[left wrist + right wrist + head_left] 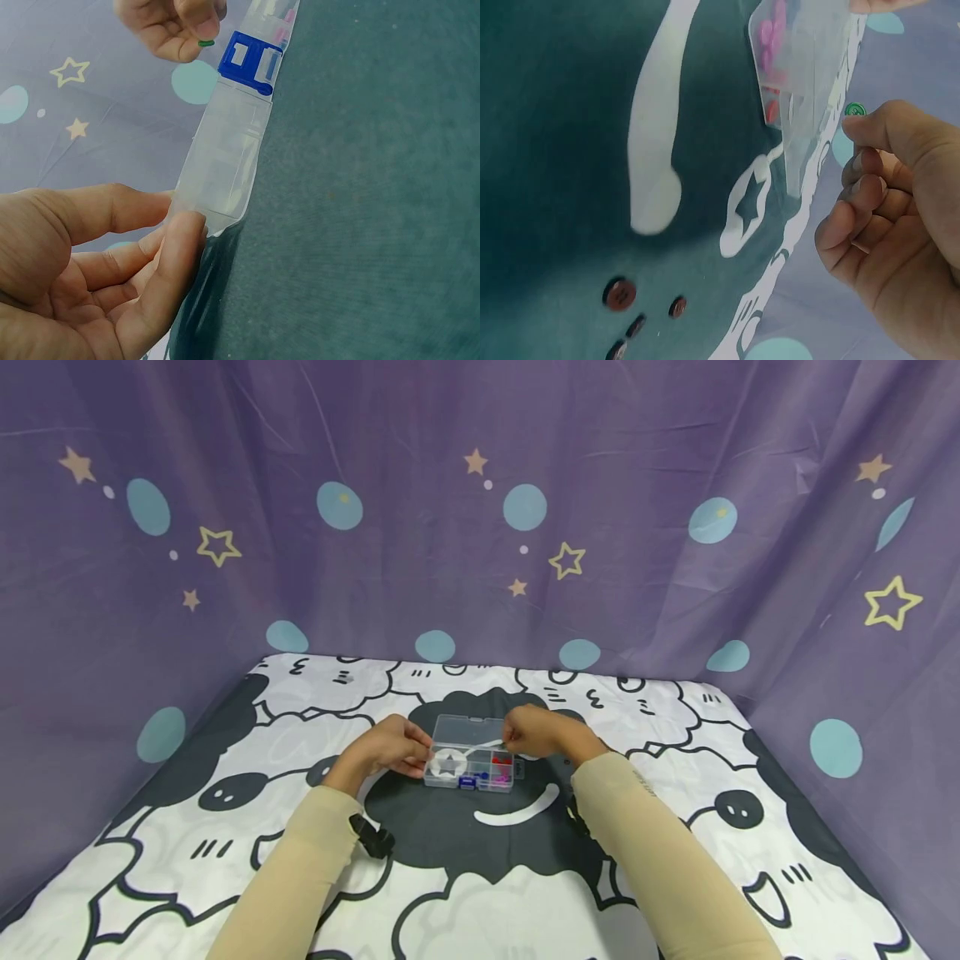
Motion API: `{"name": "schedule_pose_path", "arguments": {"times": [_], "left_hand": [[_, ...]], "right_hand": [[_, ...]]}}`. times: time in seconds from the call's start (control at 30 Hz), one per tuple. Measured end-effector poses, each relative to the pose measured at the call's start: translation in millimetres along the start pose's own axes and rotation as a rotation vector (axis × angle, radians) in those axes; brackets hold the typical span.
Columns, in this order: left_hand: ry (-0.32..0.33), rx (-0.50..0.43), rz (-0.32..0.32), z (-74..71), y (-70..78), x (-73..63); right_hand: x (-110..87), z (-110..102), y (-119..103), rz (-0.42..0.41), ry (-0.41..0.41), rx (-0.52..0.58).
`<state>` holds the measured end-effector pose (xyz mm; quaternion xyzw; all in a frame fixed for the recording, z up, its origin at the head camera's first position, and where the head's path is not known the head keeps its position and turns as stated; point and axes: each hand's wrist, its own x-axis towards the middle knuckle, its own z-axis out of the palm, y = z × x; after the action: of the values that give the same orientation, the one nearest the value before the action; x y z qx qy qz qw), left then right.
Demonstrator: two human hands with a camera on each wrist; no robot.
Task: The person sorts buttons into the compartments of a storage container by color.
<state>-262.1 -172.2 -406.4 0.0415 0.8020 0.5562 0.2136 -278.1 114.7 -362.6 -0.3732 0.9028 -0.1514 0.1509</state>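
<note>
A clear plastic divided box [217, 165] lies on the cloth with its see-through lid [453, 728] raised at the back and a blue latch [251, 61] in front. Its left end is gripped between the thumb and fingers of my left hand [393, 746]. Red buttons [501, 760], pink buttons [502, 778] and blue buttons [482, 776] lie in its right-hand compartments. Over the right back of the box, my right hand [536, 731] pinches a small green button [855, 110] between thumb and forefinger, apart from the box.
Several dark brown buttons [620, 293] lie loose on the cloth to the right of the box, blocked by my right arm in the head view. A sheep-printed cloth [517, 910] covers the table. Behind it hangs a purple curtain [420, 577].
</note>
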Motion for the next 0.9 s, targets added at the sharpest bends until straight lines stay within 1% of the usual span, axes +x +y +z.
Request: {"name": "schedule_pose_path", "arguments": {"times": [0.1,0.23,0.33,0.6,0.83,0.9], "left_hand": [[-0.001,0.006,0.003,-0.1,1.0,-0.5],[-0.001,0.006,0.0,-0.2,1.1,-0.6],[0.0,0.006,0.001,-0.3,0.3,-0.2],[0.001,0.005,0.003,-0.5,-0.3,0.1],[-0.002,-0.008,0.005,0.7,0.7,-0.1],[-0.004,-0.008,0.005,0.8,0.6,-0.4]], "right_hand": [[5.0,2,-4,-0.001,-0.005,-0.002],[11.9,5,-8,0.0,-0.008,-0.033],[16.5,7,-11,-0.013,-0.014,-0.049],[22.7,11,-16,-0.004,0.012,-0.081],[23.9,11,-17,0.019,0.021,-0.06],[23.0,11,-16,0.014,0.023,-0.047]]}}
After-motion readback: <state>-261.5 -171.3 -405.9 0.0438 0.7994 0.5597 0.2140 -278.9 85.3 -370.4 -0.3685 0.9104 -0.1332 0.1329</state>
